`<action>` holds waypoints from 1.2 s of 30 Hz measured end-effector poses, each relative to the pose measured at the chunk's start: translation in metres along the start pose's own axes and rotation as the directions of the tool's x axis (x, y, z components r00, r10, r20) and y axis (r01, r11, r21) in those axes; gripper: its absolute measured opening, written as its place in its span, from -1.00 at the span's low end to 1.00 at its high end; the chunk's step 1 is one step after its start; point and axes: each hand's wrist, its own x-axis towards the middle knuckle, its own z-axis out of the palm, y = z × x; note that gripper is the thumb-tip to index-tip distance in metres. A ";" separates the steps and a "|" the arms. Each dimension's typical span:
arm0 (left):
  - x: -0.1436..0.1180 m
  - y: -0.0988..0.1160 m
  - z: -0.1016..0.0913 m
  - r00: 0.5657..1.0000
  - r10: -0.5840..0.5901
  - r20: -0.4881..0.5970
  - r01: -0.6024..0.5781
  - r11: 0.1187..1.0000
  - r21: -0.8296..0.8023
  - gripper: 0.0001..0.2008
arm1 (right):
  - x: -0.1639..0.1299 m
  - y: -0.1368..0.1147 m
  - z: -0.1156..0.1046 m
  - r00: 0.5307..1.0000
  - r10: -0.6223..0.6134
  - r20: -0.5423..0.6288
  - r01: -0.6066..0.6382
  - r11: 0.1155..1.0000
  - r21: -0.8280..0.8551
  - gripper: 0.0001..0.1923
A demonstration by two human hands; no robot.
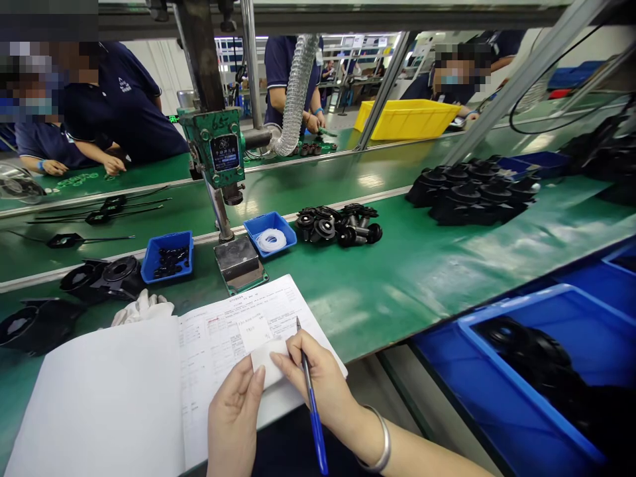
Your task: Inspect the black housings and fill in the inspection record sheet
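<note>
Head view: both hands pinch a small paper slip (264,363) over an open logbook (163,377) at the bench's (397,278) 6 o'clock edge.
Left hand (233,417) grip closes on the slip's lower corner; right hand (318,381) also clamps a blue pen (312,404). Judged step: placing the slip on the page; pressing it flat looks needed.

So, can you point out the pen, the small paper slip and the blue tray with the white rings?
pen (312,404), head view, on the blue barrel.
paper slip (265,361), head view, on its white middle.
blue tray (285,228), head view, on its right rim.
</note>
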 end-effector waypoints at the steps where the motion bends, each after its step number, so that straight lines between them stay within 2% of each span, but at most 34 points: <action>1: 0.000 0.000 0.000 1.000 0.001 -0.001 -0.001 1.000 0.007 -0.47 | 0.000 0.000 0.000 1.000 0.000 0.002 0.000 1.000 0.001 -0.65; 11: 0.011 -0.012 -0.007 0.998 -0.039 0.039 0.039 0.999 0.005 -0.48 | 0.000 0.005 0.000 1.000 -0.001 0.009 0.000 1.000 0.009 -0.66; 17: 0.015 -0.017 -0.008 0.998 -0.058 -0.007 0.057 0.997 -0.051 -0.49 | 0.001 0.009 0.001 0.996 -0.014 -0.091 0.023 0.994 0.106 -0.71; 22: 0.016 -0.018 -0.007 0.996 -0.090 -0.011 0.088 0.991 -0.101 -0.48 | 0.005 0.010 -0.002 0.998 0.061 0.027 -0.066 0.975 0.210 -0.73; 26: 0.015 -0.014 -0.004 0.996 -0.086 0.010 0.086 0.990 -0.110 -0.50 | 0.005 0.009 -0.003 0.998 0.059 0.033 -0.063 0.983 0.173 -0.74; 31: 0.015 -0.012 -0.003 0.991 -0.131 -0.034 0.126 0.983 -0.134 -0.44 | 0.005 0.009 -0.002 0.991 0.108 0.083 -0.117 0.988 0.104 -0.74; 36: 0.018 -0.013 -0.004 0.987 -0.163 -0.009 0.158 0.970 -0.182 -0.41 | 0.005 0.010 0.001 0.997 0.064 0.037 -0.067 0.994 0.084 -0.73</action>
